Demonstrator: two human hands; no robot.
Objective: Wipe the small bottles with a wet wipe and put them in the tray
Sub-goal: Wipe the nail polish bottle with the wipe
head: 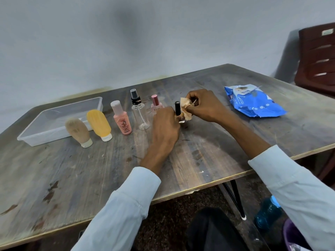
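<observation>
Centre of frame: left hand gripping a small black-capped bottle low on its body, bottle upright, cap clear above the fingers, base just above or on the bench, contact not discernible

Right of centre: right hand pinching a crumpled, tan-stained wet wipe, grip closed on the wipe, wipe pressed against the right side of the bottle just below the cap

Row of small bottles left of the hands, all standing on the bench, from right to left: pink bottle with a rose-coloured cap, partly hidden behind the left hand; clear spray bottle with a black pump; salmon-pink bottle with a pale cap; yellow tube standing on its white cap, tilted; beige tube likewise on its cap

Upper left of the bench: clear plastic tray, holding no bottles, the two tubes just in front of its near wall

Upper right of the bench: blue wet-wipe pack, lying flat, well apart from the hands, flap on top peeled up

Far right edge of frame: dark brown chair beyond the bench

Lower right of frame, below the bench edge: teal water bottle on the floor

Both forearms in pale blue sleeves
</observation>
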